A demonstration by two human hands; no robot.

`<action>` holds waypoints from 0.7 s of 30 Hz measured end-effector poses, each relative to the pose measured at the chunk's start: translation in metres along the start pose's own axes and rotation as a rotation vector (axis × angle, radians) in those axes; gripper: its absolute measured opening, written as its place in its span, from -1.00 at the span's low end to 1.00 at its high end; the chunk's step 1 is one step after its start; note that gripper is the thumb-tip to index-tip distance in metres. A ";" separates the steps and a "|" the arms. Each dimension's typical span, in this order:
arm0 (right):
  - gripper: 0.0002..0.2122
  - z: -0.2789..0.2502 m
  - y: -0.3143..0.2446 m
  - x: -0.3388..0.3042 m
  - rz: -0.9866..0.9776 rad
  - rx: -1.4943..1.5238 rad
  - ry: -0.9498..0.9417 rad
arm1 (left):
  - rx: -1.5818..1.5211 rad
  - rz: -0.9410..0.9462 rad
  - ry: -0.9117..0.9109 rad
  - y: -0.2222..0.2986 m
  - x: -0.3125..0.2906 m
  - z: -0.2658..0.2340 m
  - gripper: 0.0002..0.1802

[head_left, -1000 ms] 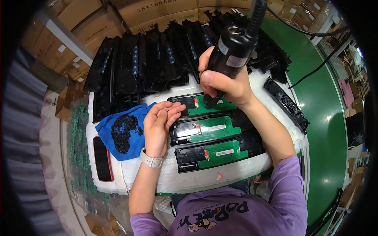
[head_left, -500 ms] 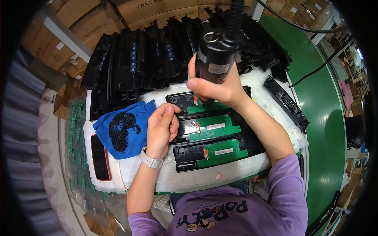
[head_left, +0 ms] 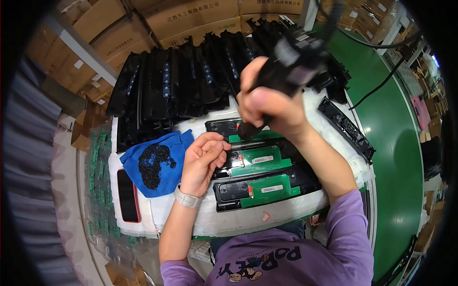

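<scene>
Three black plastic panels lie in a row before me, each with a green circuit board: the far panel (head_left: 220, 127), the middle panel (head_left: 229, 157) and the near panel (head_left: 229, 196). My right hand (head_left: 272, 107) is wrapped round a black electric screwdriver (head_left: 293, 62), blurred and tilted, its tip end over the far panel. At the left ends of the far and middle panels, my left hand (head_left: 202, 159) has its fingertips pinched together; whatever they hold is too small to make out. Left of it, a blue cloth (head_left: 180, 144) bears a heap of tiny black screws (head_left: 151, 167).
A phone (head_left: 128, 195) lies left of the cloth on the white padded table (head_left: 162, 212). Several long black plastic parts (head_left: 181, 88) are stacked along the back. Another black part (head_left: 346, 128) lies slanted at the right. Cables (head_left: 381, 88) hang at the right; cardboard boxes (head_left: 191, 19) stand behind.
The screwdriver has swung from near upright to a tilt, its top moving right, in my right hand. My left hand stays pinched near the panels. The whole view has shifted slightly.
</scene>
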State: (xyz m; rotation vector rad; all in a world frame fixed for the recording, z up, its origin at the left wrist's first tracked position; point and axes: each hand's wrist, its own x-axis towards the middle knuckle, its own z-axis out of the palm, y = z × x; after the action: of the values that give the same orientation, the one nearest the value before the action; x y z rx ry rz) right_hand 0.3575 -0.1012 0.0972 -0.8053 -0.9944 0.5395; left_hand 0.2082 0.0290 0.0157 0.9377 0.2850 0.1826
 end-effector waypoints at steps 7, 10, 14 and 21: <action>-0.75 -0.001 -0.013 0.001 -0.115 0.257 0.042 | 0.082 -0.021 -0.040 0.000 -0.003 0.007 -0.85; -0.75 0.001 -0.012 0.000 -0.108 0.253 0.071 | 0.064 0.002 -0.049 0.000 -0.003 0.002 -0.85; -0.75 0.003 -0.011 -0.001 -0.114 0.259 0.097 | 0.038 0.001 -0.082 0.000 -0.003 0.001 -0.84; -0.80 0.011 -0.010 -0.002 0.007 0.210 0.202 | 0.188 0.089 -0.102 -0.006 -0.005 0.005 -0.84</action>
State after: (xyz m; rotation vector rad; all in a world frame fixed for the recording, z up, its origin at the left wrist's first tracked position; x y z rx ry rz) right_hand 0.3472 -0.1051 0.1079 -0.6613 -0.7358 0.5472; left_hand 0.2052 0.0198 0.0147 1.1435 0.1677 0.1910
